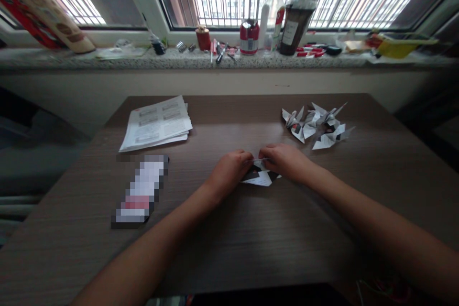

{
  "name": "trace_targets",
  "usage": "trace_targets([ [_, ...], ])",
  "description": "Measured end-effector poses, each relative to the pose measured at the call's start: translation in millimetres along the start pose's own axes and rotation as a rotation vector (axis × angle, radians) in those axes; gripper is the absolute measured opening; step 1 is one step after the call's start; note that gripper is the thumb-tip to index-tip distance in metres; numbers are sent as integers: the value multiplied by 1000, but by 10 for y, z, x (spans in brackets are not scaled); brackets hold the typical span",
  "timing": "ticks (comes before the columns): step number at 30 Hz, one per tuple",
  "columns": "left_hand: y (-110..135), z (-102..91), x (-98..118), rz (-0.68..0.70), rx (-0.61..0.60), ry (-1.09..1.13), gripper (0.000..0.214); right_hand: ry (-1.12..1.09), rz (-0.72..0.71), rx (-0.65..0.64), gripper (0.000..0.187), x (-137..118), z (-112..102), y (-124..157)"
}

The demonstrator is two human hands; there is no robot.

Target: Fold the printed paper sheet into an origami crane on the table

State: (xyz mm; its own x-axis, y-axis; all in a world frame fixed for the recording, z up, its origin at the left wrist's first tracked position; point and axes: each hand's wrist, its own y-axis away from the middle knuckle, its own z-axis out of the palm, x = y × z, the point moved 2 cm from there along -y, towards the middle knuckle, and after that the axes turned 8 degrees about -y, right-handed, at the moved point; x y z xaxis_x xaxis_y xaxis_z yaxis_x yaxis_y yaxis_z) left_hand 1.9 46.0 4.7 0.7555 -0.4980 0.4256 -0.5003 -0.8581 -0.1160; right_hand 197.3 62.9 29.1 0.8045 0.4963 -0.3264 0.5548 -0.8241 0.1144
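Note:
A partly folded sheet of printed paper (261,178), white with dark patches, lies on the table between my two hands. My left hand (231,167) is closed on its left side, fingers bent inward. On the upper right side, my right hand (281,160) pinches the same paper. A thin raised edge of it runs between the fingertips. Both thumbs are mostly hidden. Beyond my right hand sits a cluster of folded paper pieces (315,124) with pointed tips, made of similar printed paper.
A stack of printed sheets (158,122) lies at the back left of the brown table (215,248). Nearer stands out a blurred-over phone (141,191), lying flat. Along the windowsill (193,60) are a red can (249,37), a dark drink cup (294,26) and a yellow basket (399,47).

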Motion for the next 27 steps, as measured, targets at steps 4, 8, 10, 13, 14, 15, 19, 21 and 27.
trace_targets([
  [4,11,8,-9,15,3,8,12,-55,-19,20,11,20,26,26],
  [8,18,43,-32,65,8,46,15,-108,-31,43,13,36,44,41],
  [10,19,63,-49,81,6,62,15,-133,-33,46,15,47,49,43],
  [13,21,73,-58,99,-7,88,15,-154,-40,38,17,59,49,41],
  [14,22,68,-52,107,-12,95,15,-156,-41,35,18,61,47,40],
  [15,23,58,-42,115,-17,99,15,-156,-41,31,18,61,44,41],
  [19,29,-9,19,147,-31,111,24,-156,-44,21,18,50,19,50],
  [21,34,-28,40,166,-40,104,26,-151,-47,11,18,45,6,57],
  [27,56,33,20,179,-44,33,21,-157,-58,-12,20,67,-17,69],
])
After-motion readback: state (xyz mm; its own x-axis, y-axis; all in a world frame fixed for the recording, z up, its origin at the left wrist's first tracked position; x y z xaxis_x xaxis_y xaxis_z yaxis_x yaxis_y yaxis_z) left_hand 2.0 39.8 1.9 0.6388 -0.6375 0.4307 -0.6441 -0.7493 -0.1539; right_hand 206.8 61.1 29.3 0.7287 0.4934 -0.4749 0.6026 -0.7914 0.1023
